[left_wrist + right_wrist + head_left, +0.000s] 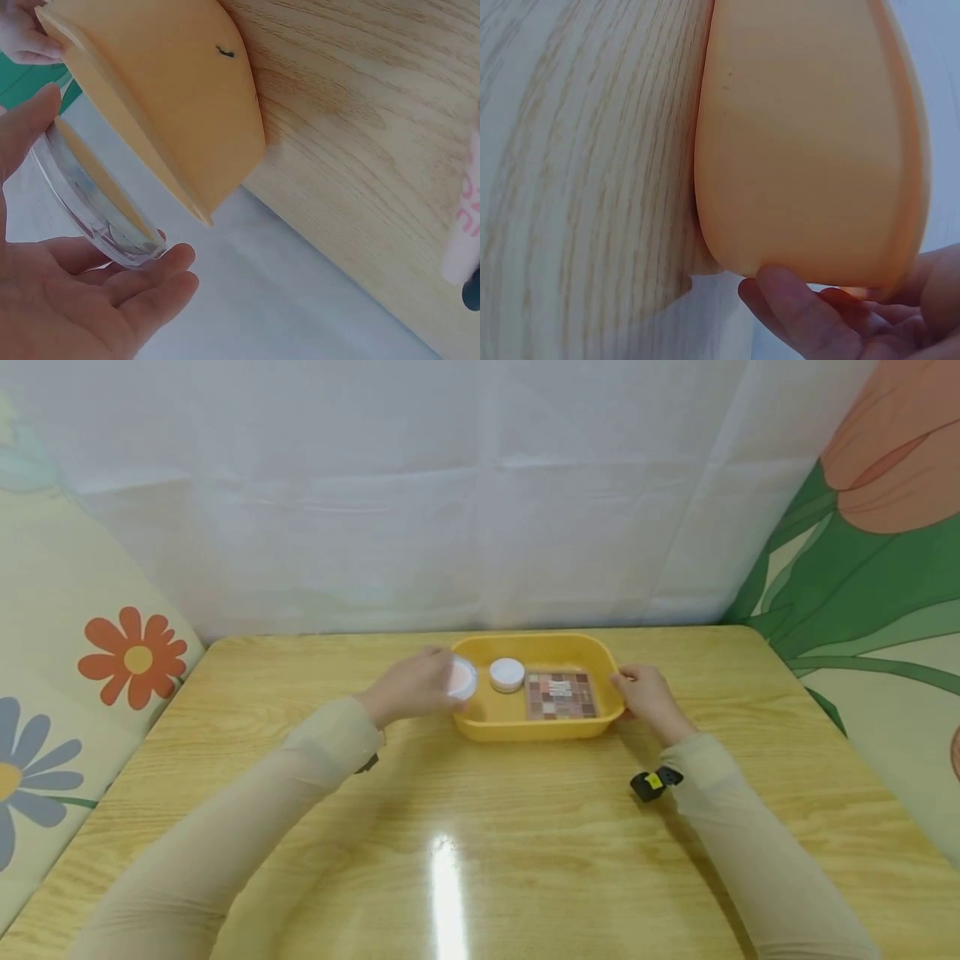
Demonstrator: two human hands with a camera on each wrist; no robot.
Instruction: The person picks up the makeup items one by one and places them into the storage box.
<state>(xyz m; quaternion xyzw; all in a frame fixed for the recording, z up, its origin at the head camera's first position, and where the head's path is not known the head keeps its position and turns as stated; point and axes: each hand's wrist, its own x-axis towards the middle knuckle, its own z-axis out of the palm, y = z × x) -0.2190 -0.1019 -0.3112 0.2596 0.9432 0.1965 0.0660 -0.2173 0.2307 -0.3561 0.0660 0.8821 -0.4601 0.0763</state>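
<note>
Left hand [411, 687] holds a round clear-edged case [462, 678], right hand [654, 700] grips a yellow tub [536, 732]; inside lie a white jar [507, 675] and eyeshadow palette [561, 698].

- Left fingers [431, 677] hide part of the case [463, 678] and the tray's [525, 731] left rim in the head view.
- Lettering on the palette [560, 697] is too blurred to read.
- A pale tube [463, 247], its pink letters incomplete, and a dark thing [473, 292] run off the left wrist view's right edge.
- The dark mark [225, 52] is too small to identify.
- The right wrist view's top edge crops the tray.
</note>
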